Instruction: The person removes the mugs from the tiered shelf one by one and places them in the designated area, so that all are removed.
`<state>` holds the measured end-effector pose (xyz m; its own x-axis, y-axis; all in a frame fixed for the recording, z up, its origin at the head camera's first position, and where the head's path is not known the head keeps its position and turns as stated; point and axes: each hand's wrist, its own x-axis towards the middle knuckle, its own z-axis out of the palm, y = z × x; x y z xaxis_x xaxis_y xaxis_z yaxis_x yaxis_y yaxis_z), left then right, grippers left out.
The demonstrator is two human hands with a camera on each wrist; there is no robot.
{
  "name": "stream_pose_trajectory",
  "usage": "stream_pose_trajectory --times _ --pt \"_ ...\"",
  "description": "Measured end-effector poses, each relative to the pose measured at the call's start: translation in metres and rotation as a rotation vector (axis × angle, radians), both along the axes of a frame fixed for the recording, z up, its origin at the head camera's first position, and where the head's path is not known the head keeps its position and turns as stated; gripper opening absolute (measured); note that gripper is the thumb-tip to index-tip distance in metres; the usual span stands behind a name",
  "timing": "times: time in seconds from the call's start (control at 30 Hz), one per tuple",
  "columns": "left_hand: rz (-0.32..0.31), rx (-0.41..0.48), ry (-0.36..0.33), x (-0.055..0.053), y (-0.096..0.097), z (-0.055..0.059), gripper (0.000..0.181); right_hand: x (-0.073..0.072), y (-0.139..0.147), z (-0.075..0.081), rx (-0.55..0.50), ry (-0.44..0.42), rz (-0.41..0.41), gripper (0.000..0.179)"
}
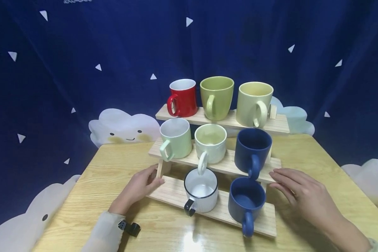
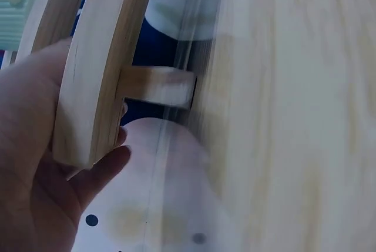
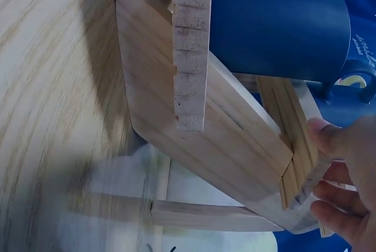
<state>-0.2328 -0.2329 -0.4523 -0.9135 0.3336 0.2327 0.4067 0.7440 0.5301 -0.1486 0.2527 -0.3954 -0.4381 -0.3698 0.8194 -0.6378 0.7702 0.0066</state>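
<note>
A three-tier wooden rack (image 1: 163,190) full of mugs stands between both hands. At its left side my left hand (image 1: 141,185) grips the end of a board, the thumb lying over the lowest shelf. The left wrist view shows the fingers curled round that wooden board (image 2: 97,76). My right hand (image 1: 308,196) pinches the right end of the middle shelf (image 3: 296,140), thumb on one face and fingers on the other. Nearest to it are a dark blue mug (image 1: 253,148) on the middle tier and another blue mug (image 1: 246,199) on the lowest.
A white mug with a black rim (image 1: 201,189) shares the bottom shelf. Pale green (image 1: 177,140) and cream (image 1: 210,145) mugs stand mid-tier; red (image 1: 186,99), olive (image 1: 218,98) and pale yellow (image 1: 252,105) mugs stand on top. A dark blue curtain (image 1: 129,45) hangs behind the wooden table (image 1: 113,168).
</note>
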Motion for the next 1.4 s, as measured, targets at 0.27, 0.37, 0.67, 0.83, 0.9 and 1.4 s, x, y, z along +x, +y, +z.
stream_pose_trajectory --times 0.27,0.37,0.67,0.83,0.9,1.4 --pt "0.004 -0.002 0.038 -0.006 0.006 0.001 0.043 -0.007 0.004 -0.002 -0.008 0.006 0.0 0.056" --pt "0.014 -0.041 0.118 -0.01 0.008 0.003 0.027 -0.012 0.005 -0.002 -0.003 0.013 -0.002 0.056" --pt "0.048 -0.078 0.143 -0.007 0.014 0.007 0.015 -0.02 0.009 0.001 0.032 -0.035 -0.029 0.059" --pt "0.081 -0.079 0.167 -0.004 0.015 0.007 0.019 -0.026 0.011 0.003 0.061 -0.108 -0.048 0.062" --pt "0.089 -0.075 0.176 -0.002 0.015 0.006 0.02 -0.029 0.012 0.003 0.07 -0.137 -0.054 0.063" --pt "0.155 -0.106 0.219 0.012 0.016 0.006 0.016 -0.06 0.01 0.006 0.067 -0.109 0.005 0.063"
